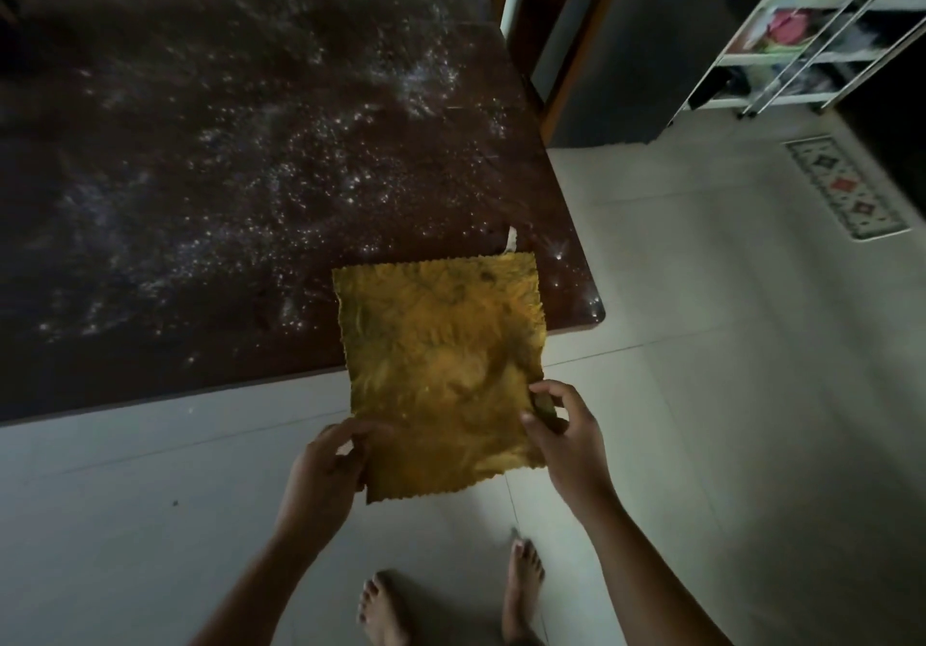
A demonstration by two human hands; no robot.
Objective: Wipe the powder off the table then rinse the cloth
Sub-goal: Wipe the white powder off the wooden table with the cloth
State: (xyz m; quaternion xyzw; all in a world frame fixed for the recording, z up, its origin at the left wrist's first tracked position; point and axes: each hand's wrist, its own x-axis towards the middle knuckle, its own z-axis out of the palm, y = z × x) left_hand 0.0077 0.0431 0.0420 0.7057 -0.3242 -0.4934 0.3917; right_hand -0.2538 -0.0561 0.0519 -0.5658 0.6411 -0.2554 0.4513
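My left grip [325, 465] and right grip [566, 440] each pinch a near corner of the mustard-yellow zigzag-edged square cloth [441, 370], its far half over the dark brown worktop [150, 345]. If I sweep toward me, the white powder [300, 169] probably dumps onto the tiled floor [701, 345].

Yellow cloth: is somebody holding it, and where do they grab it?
Yes. The yellow cloth is held by both hands: the left hand pinches its left edge near the closest corner, the right hand its right edge.
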